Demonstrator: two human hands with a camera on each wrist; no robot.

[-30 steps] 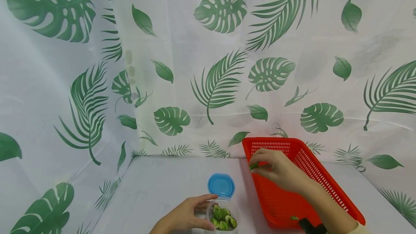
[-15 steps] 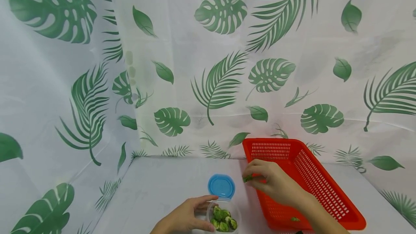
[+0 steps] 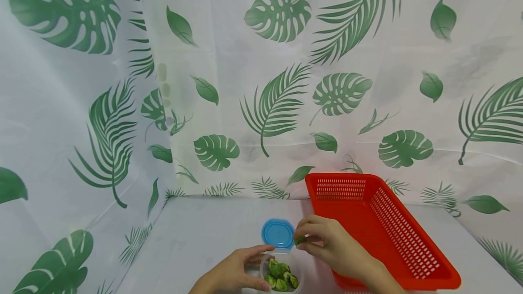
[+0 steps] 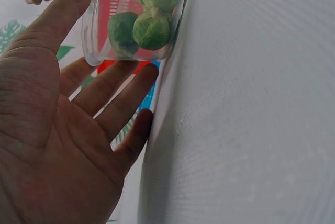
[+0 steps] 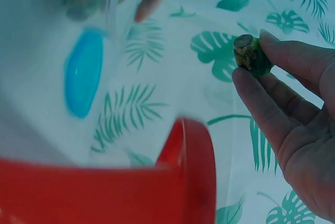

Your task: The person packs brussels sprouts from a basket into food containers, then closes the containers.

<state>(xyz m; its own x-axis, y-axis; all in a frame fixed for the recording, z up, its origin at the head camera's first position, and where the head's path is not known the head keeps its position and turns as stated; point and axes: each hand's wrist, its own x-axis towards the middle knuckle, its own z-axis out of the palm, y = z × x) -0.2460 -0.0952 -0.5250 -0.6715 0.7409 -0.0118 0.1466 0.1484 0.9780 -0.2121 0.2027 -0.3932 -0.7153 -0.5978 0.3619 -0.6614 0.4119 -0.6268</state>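
Observation:
A clear plastic container (image 3: 298,276) stands on the table with several Brussels sprouts (image 3: 278,270) inside, also visible through its wall in the left wrist view. Its blue lid (image 3: 278,233) is flipped back behind it. My left hand (image 3: 233,269) holds the container's left side, thumb toward me and forefinger near the lid hinge. Between thumb and fingertips, my right hand (image 3: 333,246) pinches one Brussels sprout (image 3: 300,240), held in the air just right of the lid. In the right wrist view the cut stem end of that sprout (image 5: 253,54) shows.
A red perforated basket (image 3: 412,239) stands right of the container, its near left part behind my right hand and forearm. White sheeting with green leaf prints (image 3: 278,99) hangs behind and at the left. The white tabletop (image 3: 204,226) lies around the container.
My right hand has come out of the basket, moving left and toward me with the sprout, to beside the lid. The left hand and container have barely moved.

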